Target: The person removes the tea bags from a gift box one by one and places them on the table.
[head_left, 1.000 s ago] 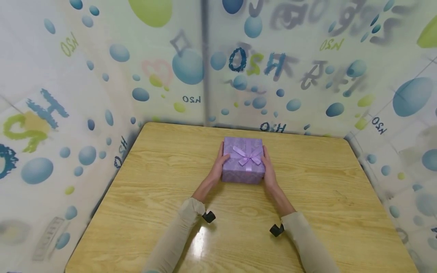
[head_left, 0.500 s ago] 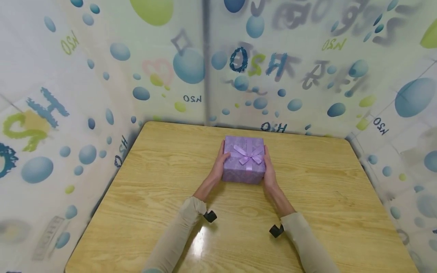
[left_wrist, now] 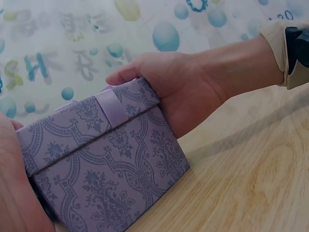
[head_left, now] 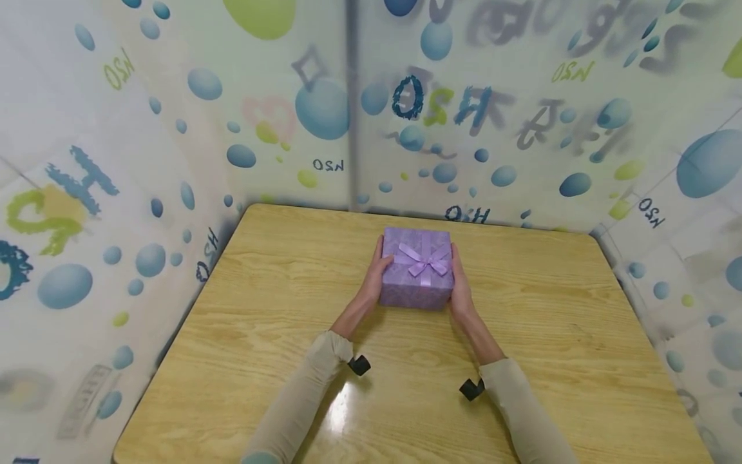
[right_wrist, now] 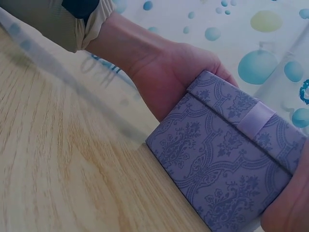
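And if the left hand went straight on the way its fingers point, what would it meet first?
The left hand, holding the box, would probably meet the spotted wall beyond the table; depth is unclear.

Purple box (head_left: pixel 415 277), left hand (head_left: pixel 374 280), right hand (head_left: pixel 461 289) now appear slightly nearer far edge of table (head_left: pixel 290 270)

Purple box (head_left: pixel 413 295) with lilac bow (head_left: pixel 428 263), left hand (head_left: pixel 373 281) and right hand (head_left: pixel 461 291) gripping its sides, wooden table (head_left: pixel 272 283)

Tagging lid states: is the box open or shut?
Shut: both wrist views show the lid seated over the box, and the head view shows it covering the top, with a bow on it.
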Motion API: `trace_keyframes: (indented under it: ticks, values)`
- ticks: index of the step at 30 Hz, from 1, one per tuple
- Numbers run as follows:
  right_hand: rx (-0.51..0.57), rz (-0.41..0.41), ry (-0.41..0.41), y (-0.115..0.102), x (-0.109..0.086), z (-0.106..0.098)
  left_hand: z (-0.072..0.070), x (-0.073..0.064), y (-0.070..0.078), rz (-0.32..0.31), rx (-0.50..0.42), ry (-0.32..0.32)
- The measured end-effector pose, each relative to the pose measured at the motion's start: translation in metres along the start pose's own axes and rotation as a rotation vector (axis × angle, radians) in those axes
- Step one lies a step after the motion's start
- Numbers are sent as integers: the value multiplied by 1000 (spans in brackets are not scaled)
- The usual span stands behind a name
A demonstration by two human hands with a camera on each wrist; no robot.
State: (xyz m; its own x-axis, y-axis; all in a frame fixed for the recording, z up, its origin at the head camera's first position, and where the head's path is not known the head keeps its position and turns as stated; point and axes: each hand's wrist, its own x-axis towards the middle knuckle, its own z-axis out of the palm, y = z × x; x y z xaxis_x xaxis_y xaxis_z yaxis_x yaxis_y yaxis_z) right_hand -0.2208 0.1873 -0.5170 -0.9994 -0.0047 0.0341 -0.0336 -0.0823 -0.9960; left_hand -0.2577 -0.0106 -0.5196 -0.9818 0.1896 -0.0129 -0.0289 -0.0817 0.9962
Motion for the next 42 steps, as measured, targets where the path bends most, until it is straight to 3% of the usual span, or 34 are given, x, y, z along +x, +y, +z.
trace_keyframes:
  ticks: [23, 42]
  values:
    - [-58, -16, -3, -8, 1, -3, 1, 1, 10, -27, 17, -19]
    - [-241, -23, -14, -17, 1, -3, -1, -2, 14, -49, 10, -16]
